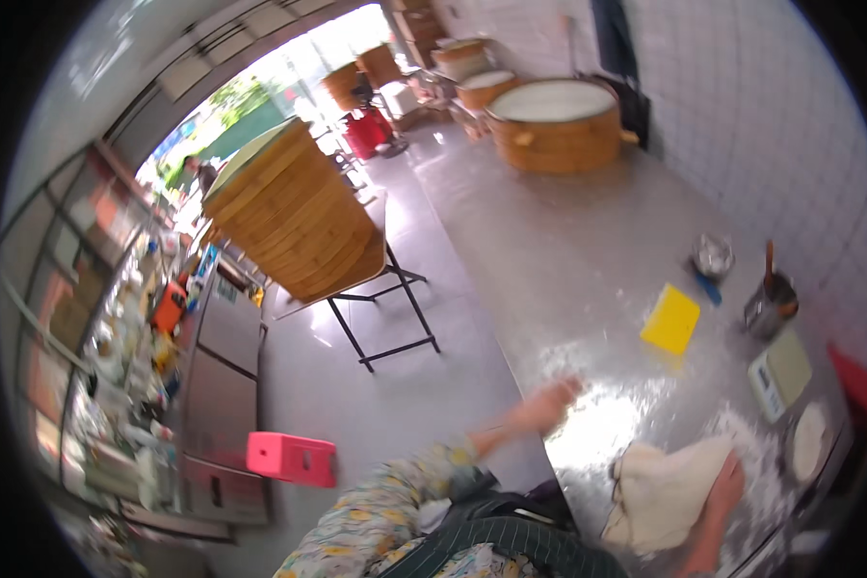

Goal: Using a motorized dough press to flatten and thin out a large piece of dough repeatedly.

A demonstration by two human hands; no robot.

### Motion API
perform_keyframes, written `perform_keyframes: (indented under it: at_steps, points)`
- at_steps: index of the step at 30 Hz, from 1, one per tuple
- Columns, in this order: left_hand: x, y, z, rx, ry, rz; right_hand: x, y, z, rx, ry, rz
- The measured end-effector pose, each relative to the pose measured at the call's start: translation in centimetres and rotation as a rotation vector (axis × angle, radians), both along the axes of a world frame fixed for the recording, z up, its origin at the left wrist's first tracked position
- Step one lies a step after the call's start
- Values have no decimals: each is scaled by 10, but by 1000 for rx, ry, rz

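Note:
A large soft piece of dough (661, 491) lies on the floured metal worktop (549, 253) at the lower right. My right hand (726, 480) rests against the dough's right edge; whether its fingers grip it cannot be made out. My left hand (560, 396), blurred, is over the worktop's near left edge, apart from the dough, and its fingers are not clear. Beyond the dough lies a yellow dough scraper (670, 319). A kitchen scale (780, 376) and a round pale item (811, 442) stand to the right of it.
A metal container with utensils (769, 307) and a shiny metal bowl (713, 254) stand near the tiled wall. Bamboo steamers (556, 137) sit at the worktop's far end. Stacked steamers (303, 217) on a folding stand and a pink stool (291, 459) occupy the floor at left.

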State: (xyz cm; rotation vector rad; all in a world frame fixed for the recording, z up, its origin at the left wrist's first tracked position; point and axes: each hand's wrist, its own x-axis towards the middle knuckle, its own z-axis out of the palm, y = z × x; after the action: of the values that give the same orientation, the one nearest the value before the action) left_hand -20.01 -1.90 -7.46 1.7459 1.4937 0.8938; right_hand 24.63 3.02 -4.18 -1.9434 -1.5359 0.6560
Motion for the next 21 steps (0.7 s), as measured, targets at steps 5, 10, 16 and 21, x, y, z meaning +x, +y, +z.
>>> perform_keyframes:
  at_steps: [5,10,16,21]
  points:
    - [-235,72,139,-127,-584,994,4,2,-5,85,-34,-146]
    - [-314,47,167,106,-584,795,-5,3,7,27,78,-97]
    - [-19,82,60,-650,-505,71,3,8,-6,45,84,-39]
    - [115,45,46,-474,-54,-418,15,8,2,-23,83,71]
